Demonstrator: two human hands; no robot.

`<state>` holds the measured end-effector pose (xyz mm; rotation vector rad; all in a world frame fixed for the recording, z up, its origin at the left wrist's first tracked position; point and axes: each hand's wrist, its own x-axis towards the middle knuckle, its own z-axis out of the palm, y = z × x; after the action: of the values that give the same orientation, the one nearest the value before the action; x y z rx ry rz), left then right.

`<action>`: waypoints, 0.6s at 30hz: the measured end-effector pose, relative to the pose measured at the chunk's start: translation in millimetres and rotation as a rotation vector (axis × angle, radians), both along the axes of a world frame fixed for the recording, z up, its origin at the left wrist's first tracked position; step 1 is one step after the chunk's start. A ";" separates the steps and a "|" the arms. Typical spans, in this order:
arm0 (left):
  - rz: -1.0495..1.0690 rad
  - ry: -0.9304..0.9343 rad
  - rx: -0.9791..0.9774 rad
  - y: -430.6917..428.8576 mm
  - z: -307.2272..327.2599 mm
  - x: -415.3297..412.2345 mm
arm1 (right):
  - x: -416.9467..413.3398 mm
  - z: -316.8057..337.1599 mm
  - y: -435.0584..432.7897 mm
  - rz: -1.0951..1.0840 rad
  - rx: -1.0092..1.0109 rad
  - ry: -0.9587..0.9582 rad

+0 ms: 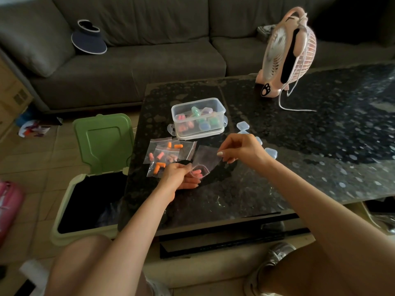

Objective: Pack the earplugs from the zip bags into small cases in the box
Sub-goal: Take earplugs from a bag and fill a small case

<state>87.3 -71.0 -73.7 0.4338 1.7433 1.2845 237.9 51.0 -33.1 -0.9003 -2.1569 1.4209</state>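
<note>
Over table (pixel 277 180) centre, right hand (pixel 240 149) pinches zip bag (pixel 206 157) top, left hand (pixel 178 176) grips its lower end, likely to free pink earplugs (pixel 196 173); box (pixel 198 118) sits at 12 o'clock.

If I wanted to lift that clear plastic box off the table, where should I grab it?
Probably from above, by the two long walls: the clear box stands upright and lidless, holding small cases, so fingers belong outside its rim.
</note>
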 end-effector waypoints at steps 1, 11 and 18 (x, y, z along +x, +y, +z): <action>0.011 0.016 0.010 0.4 -1.0 -0.5 | 0.2 0.2 0.9 -0.006 -0.024 0.026; -0.024 0.046 0.037 2.4 -5.3 -1.6 | 2.2 -0.3 11.4 -0.234 -0.222 0.238; -0.062 0.085 0.058 0.2 -4.3 -1.0 | 0.0 -12.2 26.4 -0.376 -0.314 0.102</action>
<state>86.3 -70.7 -78.0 0.5792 1.7515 1.2913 237.9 77.4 -45.3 -1.2385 -1.6073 1.5871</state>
